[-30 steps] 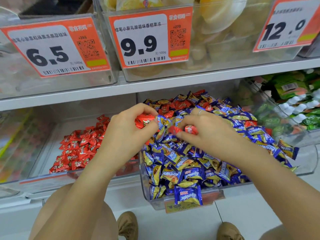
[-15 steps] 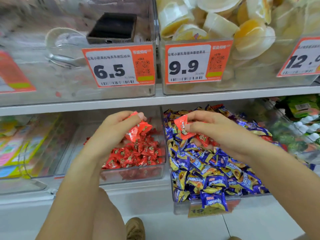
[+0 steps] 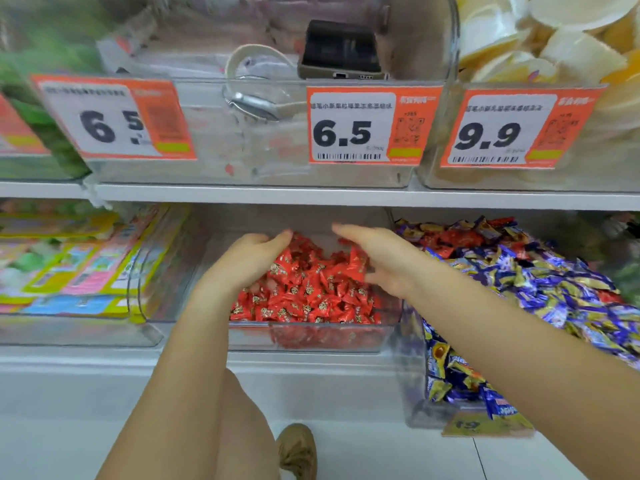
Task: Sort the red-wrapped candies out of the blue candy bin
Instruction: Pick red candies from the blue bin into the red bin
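a: what's the setting?

b: a shop shelf [image 3: 311, 197] in pale grey, two tiers of clear plastic bins, with a light tiled floor [image 3: 381, 452] below.

a: and the bins on the lower tier?

b: in the middle sits a clear bin [image 3: 311, 336] holding a heap of red-wrapped candies [image 3: 311, 292]. just to its right is the blue candy bin [image 3: 415, 393], piled with blue and gold wrapped candies [image 3: 540, 282], and a few red wrappers [image 3: 457, 239] lie among them near the back.

a: where are the hands?

b: both are inside the middle bin, over the red heap. the left hand [image 3: 249, 261] is on the left side of the pile, fingers loosely curved and apart, nothing pinched that i can see. the right hand [image 3: 384, 258] is on the right side, fingers stretched toward the back, released, palm facing the pile. whether either one touches the candies i cannot tell, there is motion blur.

a: anything above?

b: orange price tags, one reading 6.5 [image 3: 367, 128] and another 9.9 [image 3: 512, 129]. a dark phone [image 3: 341, 50] and a wristwatch [image 3: 256, 102] lie in the upper middle bin.

a: below?

b: a brown shoe [image 3: 298, 452] on the floor.
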`<act>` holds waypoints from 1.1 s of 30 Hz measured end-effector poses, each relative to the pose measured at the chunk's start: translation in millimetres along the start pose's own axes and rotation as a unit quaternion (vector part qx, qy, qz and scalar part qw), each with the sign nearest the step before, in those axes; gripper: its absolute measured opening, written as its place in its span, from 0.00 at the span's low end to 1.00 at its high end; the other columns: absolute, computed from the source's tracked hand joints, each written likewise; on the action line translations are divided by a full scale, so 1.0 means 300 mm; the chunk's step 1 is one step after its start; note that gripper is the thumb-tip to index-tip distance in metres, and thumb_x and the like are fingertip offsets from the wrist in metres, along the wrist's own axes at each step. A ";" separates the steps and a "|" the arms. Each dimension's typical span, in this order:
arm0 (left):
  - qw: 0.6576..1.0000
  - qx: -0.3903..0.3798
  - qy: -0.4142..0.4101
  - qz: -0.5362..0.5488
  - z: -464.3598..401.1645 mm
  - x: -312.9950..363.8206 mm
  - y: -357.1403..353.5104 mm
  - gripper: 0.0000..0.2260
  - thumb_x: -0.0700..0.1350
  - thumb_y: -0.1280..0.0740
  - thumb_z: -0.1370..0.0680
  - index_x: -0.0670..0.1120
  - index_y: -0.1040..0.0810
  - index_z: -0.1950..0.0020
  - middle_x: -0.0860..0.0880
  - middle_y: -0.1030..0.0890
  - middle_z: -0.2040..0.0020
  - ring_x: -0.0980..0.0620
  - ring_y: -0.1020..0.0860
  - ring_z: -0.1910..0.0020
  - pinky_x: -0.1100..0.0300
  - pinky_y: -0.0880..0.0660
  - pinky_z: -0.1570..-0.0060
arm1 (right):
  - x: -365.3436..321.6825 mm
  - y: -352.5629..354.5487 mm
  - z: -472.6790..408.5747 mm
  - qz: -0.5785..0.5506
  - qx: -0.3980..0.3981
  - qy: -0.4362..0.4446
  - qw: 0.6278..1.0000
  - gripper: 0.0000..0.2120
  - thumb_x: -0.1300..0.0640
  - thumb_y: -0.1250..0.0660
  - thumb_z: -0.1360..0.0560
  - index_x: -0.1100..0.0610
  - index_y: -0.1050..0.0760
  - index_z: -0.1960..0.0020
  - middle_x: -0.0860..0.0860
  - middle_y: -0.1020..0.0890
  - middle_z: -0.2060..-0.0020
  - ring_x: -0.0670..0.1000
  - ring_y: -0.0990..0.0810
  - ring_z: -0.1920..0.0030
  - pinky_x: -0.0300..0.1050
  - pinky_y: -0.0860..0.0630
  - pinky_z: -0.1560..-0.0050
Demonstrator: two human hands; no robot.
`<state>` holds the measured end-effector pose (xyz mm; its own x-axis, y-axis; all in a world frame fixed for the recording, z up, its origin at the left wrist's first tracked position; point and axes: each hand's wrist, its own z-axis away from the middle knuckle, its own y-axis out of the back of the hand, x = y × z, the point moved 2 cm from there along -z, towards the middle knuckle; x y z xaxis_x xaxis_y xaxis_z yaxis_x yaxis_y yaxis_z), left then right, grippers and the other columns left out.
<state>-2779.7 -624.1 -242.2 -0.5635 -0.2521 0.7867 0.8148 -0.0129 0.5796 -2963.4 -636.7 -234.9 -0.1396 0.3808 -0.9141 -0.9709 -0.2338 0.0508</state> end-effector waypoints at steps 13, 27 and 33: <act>0.978 0.050 -0.140 -0.144 0.058 0.061 -0.058 0.14 0.50 0.39 0.20 0.49 0.23 0.37 0.49 0.19 0.42 0.50 0.23 0.42 0.59 0.30 0.44 | -0.018 0.218 0.369 0.179 -0.006 0.111 0.978 0.13 0.48 0.41 0.21 0.50 0.20 0.48 0.45 0.15 0.53 0.43 0.18 0.50 0.41 0.23 0.45; 0.943 -0.036 -0.323 -0.066 0.189 0.322 -0.380 0.10 0.53 0.37 0.24 0.58 0.20 0.46 0.61 0.18 0.51 0.55 0.19 0.53 0.51 0.24 0.46 | 0.313 0.430 0.464 0.622 -0.027 0.272 0.733 0.30 0.27 0.48 0.30 0.33 0.41 0.29 0.42 0.45 0.24 0.44 0.48 0.25 0.45 0.60 0.29; 0.938 -0.033 -0.338 -0.067 0.190 0.333 -0.410 0.09 0.55 0.38 0.23 0.60 0.21 0.47 0.62 0.18 0.51 0.48 0.19 0.56 0.48 0.24 0.49 | 0.346 0.470 0.413 0.649 0.010 0.317 0.692 0.22 0.36 0.50 0.23 0.39 0.30 0.34 0.50 0.29 0.31 0.52 0.28 0.33 0.60 0.34 0.33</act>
<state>-2944.0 -592.7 -222.8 -0.6005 0.4280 0.6755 0.7246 -0.0660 0.6860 -3138.9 -519.2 -272.7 -0.7898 -0.6075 -0.0851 -0.1106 0.0046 0.9939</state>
